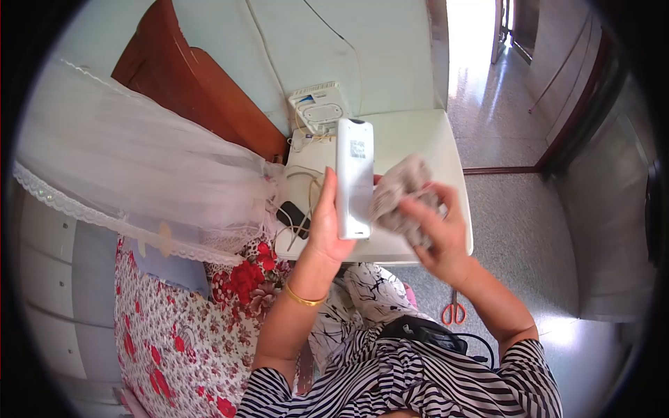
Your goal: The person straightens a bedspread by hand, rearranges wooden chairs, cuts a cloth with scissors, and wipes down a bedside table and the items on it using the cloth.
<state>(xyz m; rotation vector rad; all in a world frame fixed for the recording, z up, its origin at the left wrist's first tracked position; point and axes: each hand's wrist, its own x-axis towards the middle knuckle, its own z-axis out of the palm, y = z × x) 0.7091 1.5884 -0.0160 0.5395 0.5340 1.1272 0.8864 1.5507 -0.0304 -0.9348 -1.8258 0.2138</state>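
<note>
My left hand [327,226], with a gold bangle on its wrist, grips a long white device [356,182] that looks like a remote control. The device stands lengthwise in view over the white table, with a printed code near its top end and no buttons on the visible side. Just right of it, my right hand [439,233] holds a crumpled greyish-brown cloth [403,195], slightly blurred. The cloth is close to the device's right edge; whether they touch I cannot tell.
The white table [435,139] bears a white router-like box [319,108], loose cables and a black adapter [293,219]. Orange-handled scissors [454,313] show below the table's right side. A floral-covered bed [167,334] and a white net curtain [139,146] are at left.
</note>
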